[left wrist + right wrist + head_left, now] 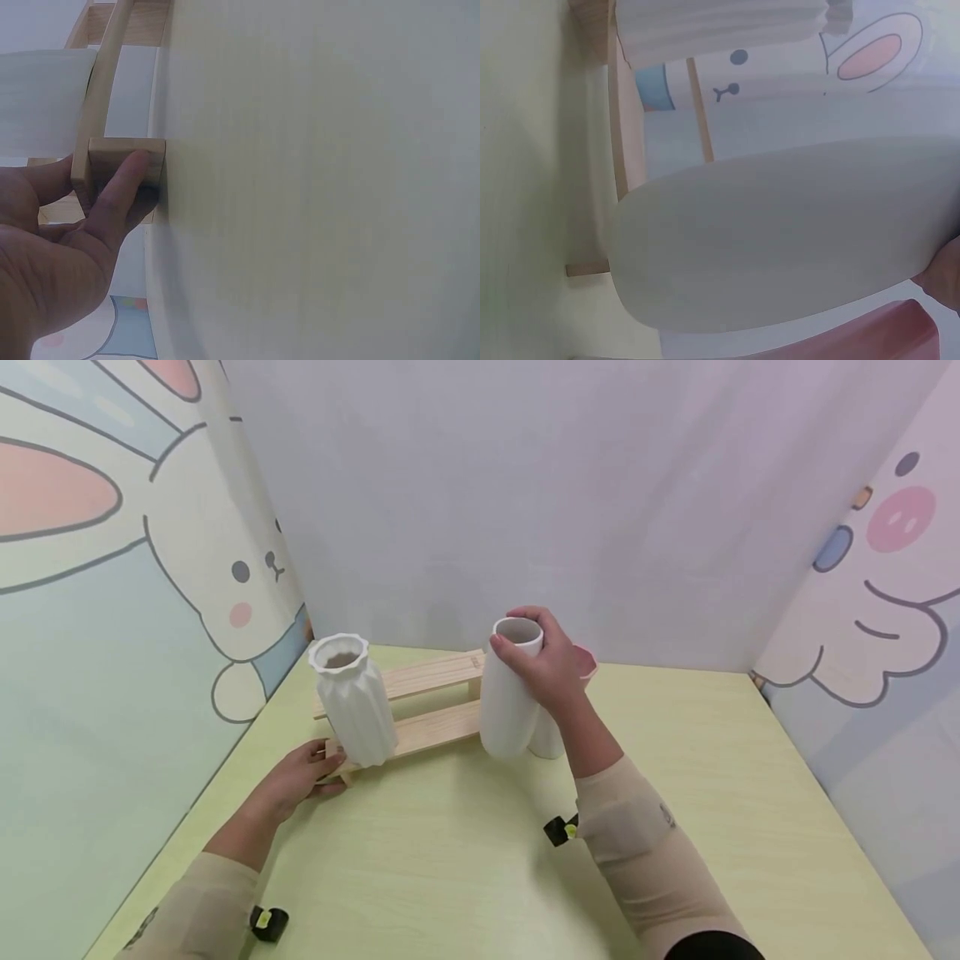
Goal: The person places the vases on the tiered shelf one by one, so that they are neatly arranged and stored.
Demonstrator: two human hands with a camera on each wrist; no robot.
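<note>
Head view: a smooth, tube-shaped white vase is gripped near its rim by the right hand, fingers curled round, at the right end of a slatted pale-wood rack. The rack's left end is pinched by the left hand, and a ridged, wavy-rimmed vase is parked there. A pink-rimmed vase is kinda blocked by the right hand.

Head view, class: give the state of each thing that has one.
Wooden rack, gripped at one end
Ridged vase, open, upright on the wooden rack
Smooth vase, open, held near its rim
Pink vase, open, partly hidden
Left hand, gripping the wooden rack
Right hand, gripping the smooth vase
</note>
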